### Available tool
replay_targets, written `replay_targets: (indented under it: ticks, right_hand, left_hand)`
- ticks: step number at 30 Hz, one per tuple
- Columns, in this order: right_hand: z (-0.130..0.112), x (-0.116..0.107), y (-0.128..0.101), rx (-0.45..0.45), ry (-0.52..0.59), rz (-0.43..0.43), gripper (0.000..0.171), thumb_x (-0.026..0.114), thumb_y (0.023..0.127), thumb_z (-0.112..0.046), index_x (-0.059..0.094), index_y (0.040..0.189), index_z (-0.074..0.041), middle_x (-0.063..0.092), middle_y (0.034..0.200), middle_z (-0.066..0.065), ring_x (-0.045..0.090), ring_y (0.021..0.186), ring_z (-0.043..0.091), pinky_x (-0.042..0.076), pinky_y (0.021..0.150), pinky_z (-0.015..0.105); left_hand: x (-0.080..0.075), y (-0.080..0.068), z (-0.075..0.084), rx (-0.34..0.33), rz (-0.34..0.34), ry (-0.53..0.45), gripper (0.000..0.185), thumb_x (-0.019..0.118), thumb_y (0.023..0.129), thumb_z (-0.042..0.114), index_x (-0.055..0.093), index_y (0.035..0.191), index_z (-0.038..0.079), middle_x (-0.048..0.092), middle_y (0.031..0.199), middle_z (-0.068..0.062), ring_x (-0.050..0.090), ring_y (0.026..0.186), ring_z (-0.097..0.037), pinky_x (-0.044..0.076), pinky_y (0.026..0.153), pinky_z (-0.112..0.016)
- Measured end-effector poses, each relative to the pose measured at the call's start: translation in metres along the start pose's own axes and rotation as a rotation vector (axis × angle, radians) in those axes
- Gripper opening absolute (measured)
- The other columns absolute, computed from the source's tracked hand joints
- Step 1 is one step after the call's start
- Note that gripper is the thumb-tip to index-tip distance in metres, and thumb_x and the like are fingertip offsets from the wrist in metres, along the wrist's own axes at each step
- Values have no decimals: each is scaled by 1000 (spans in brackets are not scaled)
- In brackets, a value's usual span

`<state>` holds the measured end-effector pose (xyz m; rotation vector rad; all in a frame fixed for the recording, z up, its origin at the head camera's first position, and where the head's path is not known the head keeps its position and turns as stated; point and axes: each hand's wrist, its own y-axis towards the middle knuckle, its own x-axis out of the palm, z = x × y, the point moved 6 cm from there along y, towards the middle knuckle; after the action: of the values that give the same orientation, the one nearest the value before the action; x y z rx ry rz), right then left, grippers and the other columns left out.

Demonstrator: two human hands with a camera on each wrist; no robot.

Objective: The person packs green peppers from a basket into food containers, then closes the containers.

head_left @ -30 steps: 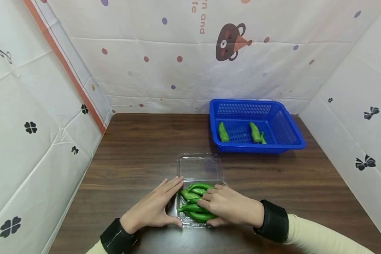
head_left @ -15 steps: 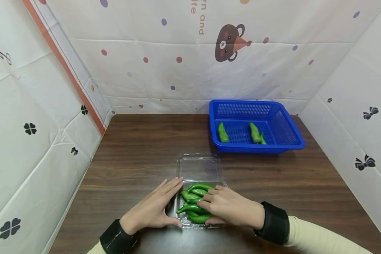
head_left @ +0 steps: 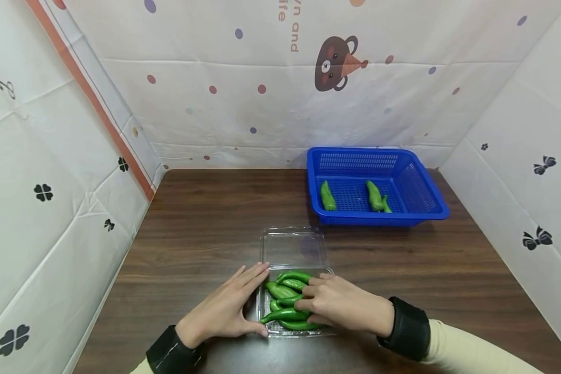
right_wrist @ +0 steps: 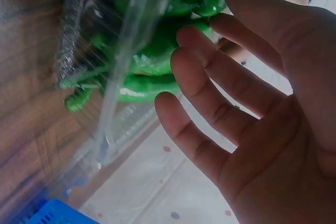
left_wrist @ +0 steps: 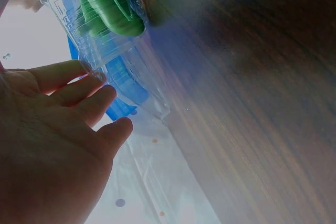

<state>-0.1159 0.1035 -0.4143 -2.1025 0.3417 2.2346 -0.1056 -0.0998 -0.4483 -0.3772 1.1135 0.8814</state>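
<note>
The left hand (head_left: pixel 222 310) lies flat on the wooden table (head_left: pixel 205 218), palm down, its fingers straight and close together. The fingertips and thumb rest against the left wall of the clear plastic container (head_left: pixel 293 283); nothing is gripped. In the left wrist view the same left hand (left_wrist: pixel 58 145) shows relaxed, nearly straight fingers just beside the container's (left_wrist: pixel 100 40) clear edge.

The container sits near the front edge of the table, just left of centre, with its hinged lid (head_left: pixel 293 245) folded open flat behind it. Inside lies a pile of green peppers (head_left: pixel 286 300); about five or six can be made out, but they overlap and the right hand covers part of them, so the exact count cannot be told.

The right hand (head_left: pixel 343 306) rests on the right side of the pile, fingers (head_left: pixel 310 293) bent lightly down onto the peppers. Whether it actually pinches one cannot be told from the head view. The right wrist view shows the right hand (right_wrist: pixel 252 98) with fingers spread and only slightly bent, their tips touching the peppers (right_wrist: pixel 157 72) through the blur.

Further back on the right stands one blue basket (head_left: pixel 425 195), well apart from the container. It holds two green peppers: one on the left (head_left: pixel 328 196) and one on the right (head_left: pixel 376 196).
</note>
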Motion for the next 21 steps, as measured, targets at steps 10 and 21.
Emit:
replay_targets:
  ticks: [10,21]
  right_hand:
    - [-4,3,2,-38,-12,63,19,79,91,-34,72,109,-29,62,88,-12,54,78,5,38,63,19]
    - [-2,3,0,-20,-10,63,9,80,91,-30,75,99,-29,62,83,-13,54,75,5,37,62,19]
  left_hand:
    - [2,-1,-1,3,5,1,123,84,70,67,33,158,-3,26,168,-9,30,152,-30,23,123,-54]
    - [2,0,-1,6,11,-7,120,81,73,69,34,158,-2,26,168,-8,30,152,-31,24,123,-55]
